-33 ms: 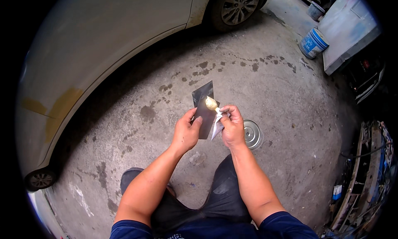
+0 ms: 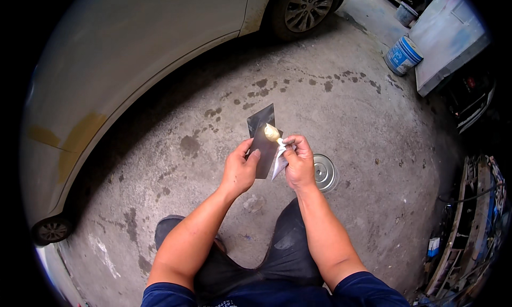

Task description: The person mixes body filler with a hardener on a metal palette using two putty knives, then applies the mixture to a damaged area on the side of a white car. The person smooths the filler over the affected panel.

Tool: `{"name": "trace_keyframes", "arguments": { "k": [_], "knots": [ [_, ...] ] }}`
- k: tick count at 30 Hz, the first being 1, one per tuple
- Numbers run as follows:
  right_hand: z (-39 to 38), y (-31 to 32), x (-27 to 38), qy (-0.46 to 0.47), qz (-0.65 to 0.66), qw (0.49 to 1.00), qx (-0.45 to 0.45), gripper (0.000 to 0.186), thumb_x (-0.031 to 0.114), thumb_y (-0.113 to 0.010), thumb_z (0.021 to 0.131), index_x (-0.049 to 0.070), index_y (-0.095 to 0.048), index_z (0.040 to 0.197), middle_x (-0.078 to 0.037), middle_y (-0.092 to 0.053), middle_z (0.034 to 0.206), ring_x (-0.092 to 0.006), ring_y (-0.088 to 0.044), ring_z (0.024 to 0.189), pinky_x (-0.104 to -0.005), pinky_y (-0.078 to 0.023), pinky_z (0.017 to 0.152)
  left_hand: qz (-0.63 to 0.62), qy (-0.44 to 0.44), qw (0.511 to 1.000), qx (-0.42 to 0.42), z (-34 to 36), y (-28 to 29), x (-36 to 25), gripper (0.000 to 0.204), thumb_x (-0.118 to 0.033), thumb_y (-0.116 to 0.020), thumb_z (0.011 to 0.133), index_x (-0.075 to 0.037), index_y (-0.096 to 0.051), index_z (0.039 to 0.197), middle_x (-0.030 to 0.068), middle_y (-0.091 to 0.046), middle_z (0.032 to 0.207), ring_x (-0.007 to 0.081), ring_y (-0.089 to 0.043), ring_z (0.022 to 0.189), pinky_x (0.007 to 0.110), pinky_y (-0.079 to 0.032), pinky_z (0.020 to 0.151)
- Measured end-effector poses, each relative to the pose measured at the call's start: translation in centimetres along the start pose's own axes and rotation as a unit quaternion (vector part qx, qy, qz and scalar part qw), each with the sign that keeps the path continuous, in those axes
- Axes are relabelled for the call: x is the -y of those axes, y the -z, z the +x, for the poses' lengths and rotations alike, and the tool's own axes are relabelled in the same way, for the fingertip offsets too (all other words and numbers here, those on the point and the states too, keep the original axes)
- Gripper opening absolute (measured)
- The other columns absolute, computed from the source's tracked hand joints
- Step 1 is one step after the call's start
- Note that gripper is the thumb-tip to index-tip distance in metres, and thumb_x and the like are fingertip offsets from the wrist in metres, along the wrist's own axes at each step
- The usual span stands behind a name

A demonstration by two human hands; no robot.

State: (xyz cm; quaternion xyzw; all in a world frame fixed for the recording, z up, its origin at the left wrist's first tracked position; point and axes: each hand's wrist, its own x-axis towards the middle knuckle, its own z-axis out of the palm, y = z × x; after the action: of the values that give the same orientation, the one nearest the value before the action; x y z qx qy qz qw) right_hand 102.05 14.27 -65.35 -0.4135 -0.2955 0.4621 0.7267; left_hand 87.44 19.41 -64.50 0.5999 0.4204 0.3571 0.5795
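Note:
My left hand [image 2: 240,167] is closed on a thin dark flat spreader plate [image 2: 262,160], thumb lying on its face. A second dark plate [image 2: 260,119] shows behind its upper end; how the two meet is partly hidden. A cream-coloured lump of paste [image 2: 271,132] sits at the upper right of the front plate. Beside it, my right hand [image 2: 300,166] pinches a crumpled white packet or tube [image 2: 279,160], whose narrow neck is against the lump. A round tin with a silvery lid [image 2: 322,171] stands on the floor just beyond my right wrist.
A pale car [image 2: 160,40] fills the left side, with yellowish patches [image 2: 82,134] on its panel and a wheel [image 2: 306,11] at the top. Upper right, a blue-and-white bucket [image 2: 403,55] stands against a pale panel [image 2: 448,35]. Assorted car parts [image 2: 464,227] lie along the right edge.

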Motion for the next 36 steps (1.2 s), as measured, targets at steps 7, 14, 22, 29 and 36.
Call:
{"name": "trace_keyframes", "arguments": {
  "k": [7, 14, 22, 29, 36],
  "knots": [
    [0.0, 0.1, -0.1, 0.023, -0.003, 1.0, -0.007, 0.022, -0.01, -0.047, 0.089, 0.008, -0.057, 0.097, -0.001, -0.056, 0.09, -0.0076, -0.052, 0.08, -0.0224, -0.043, 0.073, 0.016, 0.0, 1.0, 0.007, 0.0, -0.1, 0.1, 0.033, -0.008, -0.054, 0.091, 0.0, -0.056, 0.123, 0.0093, -0.066, 0.103, 0.0123, -0.061, 0.085, 0.028, -0.049, 0.077],
    [0.1, 0.0, -0.1, 0.041, -0.024, 0.999, -0.008, 0.016, -0.006, -0.05, 0.092, 0.007, -0.058, 0.096, -0.001, -0.057, 0.088, -0.0073, -0.052, 0.079, -0.0222, -0.043, 0.071, 0.0, 0.014, 1.0, 0.014, -0.1, -0.2, -0.5, 0.034, -0.007, -0.053, 0.092, 0.001, -0.055, 0.124, 0.0096, -0.066, 0.105, 0.0126, -0.061, 0.089, 0.028, -0.049, 0.079],
    [0.0, 0.8, -0.5, 0.021, -0.038, 0.999, -0.017, 0.017, -0.007, -0.05, 0.091, 0.007, -0.057, 0.096, -0.001, -0.057, 0.09, -0.008, -0.052, 0.079, -0.0225, -0.042, 0.072, -0.051, 0.039, 0.998, 0.018, 0.0, -0.2, -0.8, 0.034, -0.006, -0.053, 0.092, 0.002, -0.055, 0.124, 0.009, -0.064, 0.11, 0.0129, -0.06, 0.096, 0.027, -0.048, 0.084],
    [-0.9, 4.3, 1.3, 0.021, 0.054, 0.995, -0.082, 0.016, 0.001, -0.053, 0.094, 0.008, -0.055, 0.108, -0.004, -0.059, 0.098, -0.0095, -0.055, 0.08, -0.024, -0.047, 0.072, -0.148, 0.11, 0.982, 0.033, 0.3, 0.4, -0.9, 0.037, -0.005, -0.052, 0.093, 0.004, -0.05, 0.129, 0.0097, -0.061, 0.116, 0.014, -0.059, 0.1, 0.028, -0.048, 0.088],
    [-1.6, 18.6, 0.6, -0.082, -0.164, 0.972, -0.149, 0.023, 0.012, -0.062, 0.092, 0.007, -0.054, 0.113, -0.006, -0.062, 0.096, -0.0146, -0.059, 0.085, -0.0299, -0.049, 0.075, -0.173, 0.112, 0.978, 0.025, 0.0, 0.9, -1.7, 0.038, -0.005, -0.053, 0.094, 0.005, -0.047, 0.131, 0.0089, -0.061, 0.115, 0.0135, -0.059, 0.098, 0.027, -0.048, 0.087]
  ]
}}
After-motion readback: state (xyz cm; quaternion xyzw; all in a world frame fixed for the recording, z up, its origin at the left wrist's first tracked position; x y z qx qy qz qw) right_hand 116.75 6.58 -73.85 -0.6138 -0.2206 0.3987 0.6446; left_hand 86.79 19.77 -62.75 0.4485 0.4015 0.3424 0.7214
